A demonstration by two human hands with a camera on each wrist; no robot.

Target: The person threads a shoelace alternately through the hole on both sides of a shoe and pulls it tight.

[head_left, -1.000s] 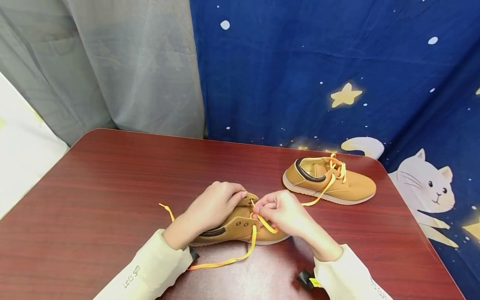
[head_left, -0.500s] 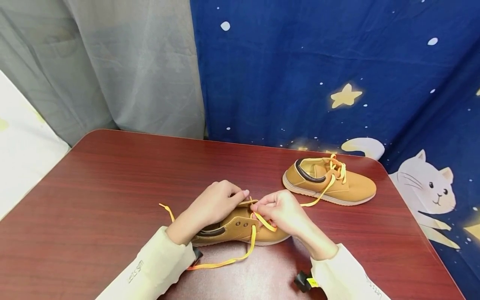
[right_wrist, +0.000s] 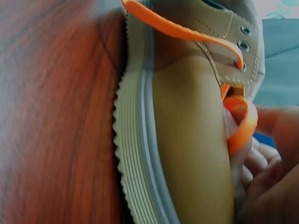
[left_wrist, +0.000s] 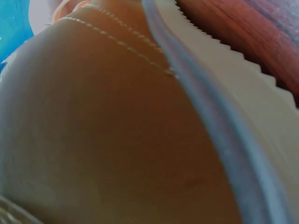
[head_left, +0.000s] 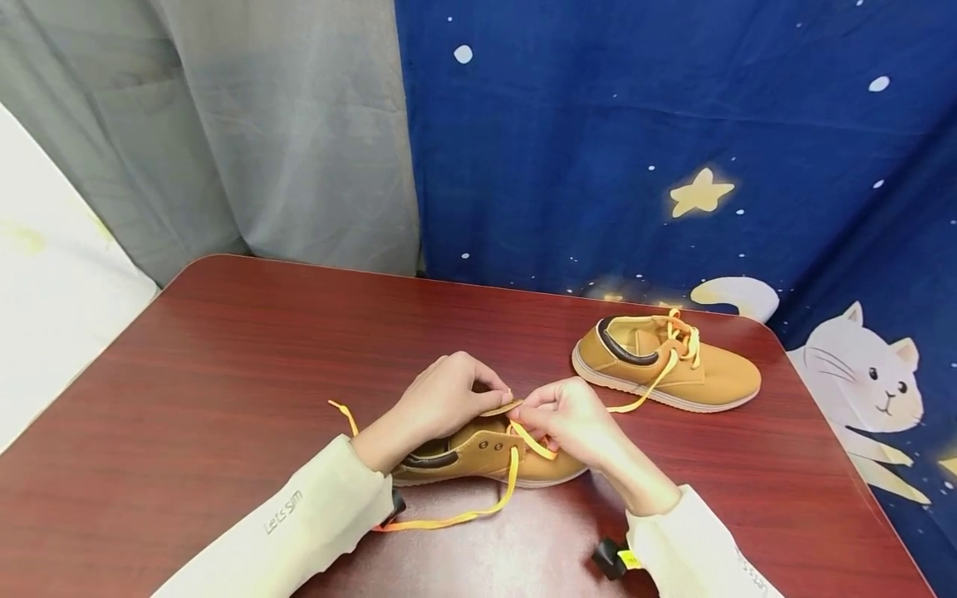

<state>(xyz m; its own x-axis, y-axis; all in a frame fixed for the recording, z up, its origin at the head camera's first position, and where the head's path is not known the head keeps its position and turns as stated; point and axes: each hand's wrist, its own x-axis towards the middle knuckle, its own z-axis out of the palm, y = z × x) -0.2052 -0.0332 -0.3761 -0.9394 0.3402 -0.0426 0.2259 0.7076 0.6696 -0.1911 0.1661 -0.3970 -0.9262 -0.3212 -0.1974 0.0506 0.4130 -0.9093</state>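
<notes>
A tan shoe (head_left: pixel 463 459) lies on the table, its toe to the right, with an orange-yellow shoelace (head_left: pixel 537 443) partly threaded through it. At the far eyelet flap (head_left: pixel 501 409), my left hand (head_left: pixel 444 397) pinches the lace's tip, which shows just above the thumb; its other fingers are hidden. Close beside it, my right hand (head_left: pixel 571 422) pinches the lace near the flap, and a loop hangs below the fingers. The right wrist view shows this lace loop (right_wrist: pixel 250 123) beside the thumb. Only the shoe's side (left_wrist: pixel 107 116) fills the left wrist view.
A second tan shoe (head_left: pixel 710 375), laced, stands at the back right of the reddish-brown table (head_left: pixel 299 332). One loose lace end (head_left: pixel 449 522) trails along the near side. Grey and blue curtains (head_left: pixel 538 149) hang behind the table.
My left hand has shifted right along the far flap, to the lace tip. That flap now leans flatter. The right hand stays at the lace, and the head view has turned slightly.
</notes>
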